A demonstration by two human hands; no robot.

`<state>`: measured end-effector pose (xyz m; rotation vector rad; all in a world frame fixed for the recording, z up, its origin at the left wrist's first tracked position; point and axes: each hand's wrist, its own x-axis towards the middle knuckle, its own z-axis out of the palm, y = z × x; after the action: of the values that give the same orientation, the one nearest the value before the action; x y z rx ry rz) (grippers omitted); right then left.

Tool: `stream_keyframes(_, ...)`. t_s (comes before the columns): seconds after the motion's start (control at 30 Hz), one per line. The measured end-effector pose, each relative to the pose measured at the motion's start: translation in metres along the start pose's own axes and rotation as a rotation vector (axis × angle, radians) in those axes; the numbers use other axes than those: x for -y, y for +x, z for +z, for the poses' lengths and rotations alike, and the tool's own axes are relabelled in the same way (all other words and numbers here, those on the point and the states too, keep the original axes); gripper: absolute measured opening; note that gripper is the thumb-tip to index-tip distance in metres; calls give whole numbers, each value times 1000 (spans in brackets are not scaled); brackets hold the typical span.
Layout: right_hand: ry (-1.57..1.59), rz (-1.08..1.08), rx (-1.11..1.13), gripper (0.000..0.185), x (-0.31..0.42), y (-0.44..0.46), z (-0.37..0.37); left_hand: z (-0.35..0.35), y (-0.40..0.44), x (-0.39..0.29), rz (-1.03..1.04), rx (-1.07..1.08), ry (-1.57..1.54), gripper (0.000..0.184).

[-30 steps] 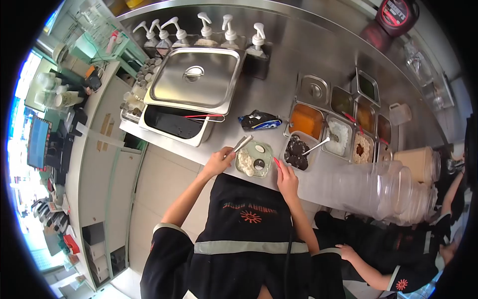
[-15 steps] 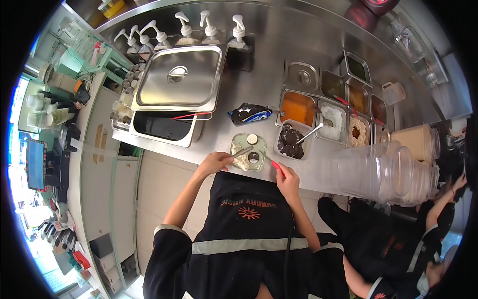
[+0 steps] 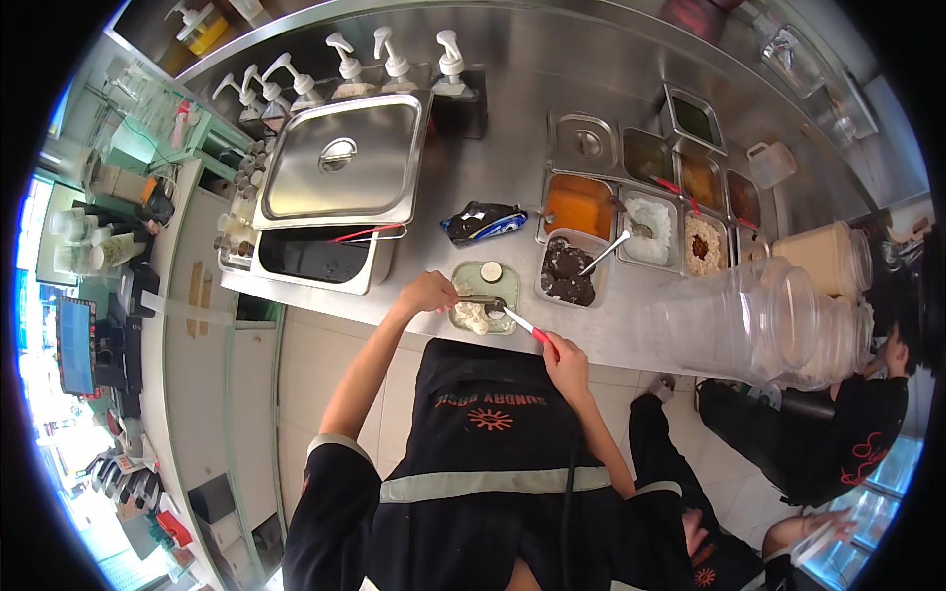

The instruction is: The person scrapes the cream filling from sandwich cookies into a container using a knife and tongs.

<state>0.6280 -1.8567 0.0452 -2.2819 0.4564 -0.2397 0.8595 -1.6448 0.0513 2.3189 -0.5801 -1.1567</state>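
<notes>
Disc (image 3: 495,310), dark, likely brittle — take by rim. Left grip (image 3: 429,293) closed on tongs (image 3: 475,298) — right grip (image 3: 567,365) on red-handled tool (image 3: 538,334).

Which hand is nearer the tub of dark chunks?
Right. Your right hand is on the near side of the tub; your left hand is farther off, by the left edge of the green tray.

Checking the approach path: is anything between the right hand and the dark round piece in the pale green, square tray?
Only the red-handled tool in the right hand spans that gap; nothing else visible blocks the dark round piece. From the opposite side, the silver metal utensil in the left hand reaches towards it.
</notes>
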Motion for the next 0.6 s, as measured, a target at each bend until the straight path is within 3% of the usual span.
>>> stream_keyframes(0.37,48,-76,-18,19,-9,2,-3,-9,-9,-17,47,-34,160,21)
stream_keyframes(0.5,57,-75,-37,18,-1,5,-15,-8,-23,-37,198,-270,429,17)
stream_keyframes(0.6,12,-262,-100,18,-5,12,-20,-9,-27,-47,356,-384,602,13)
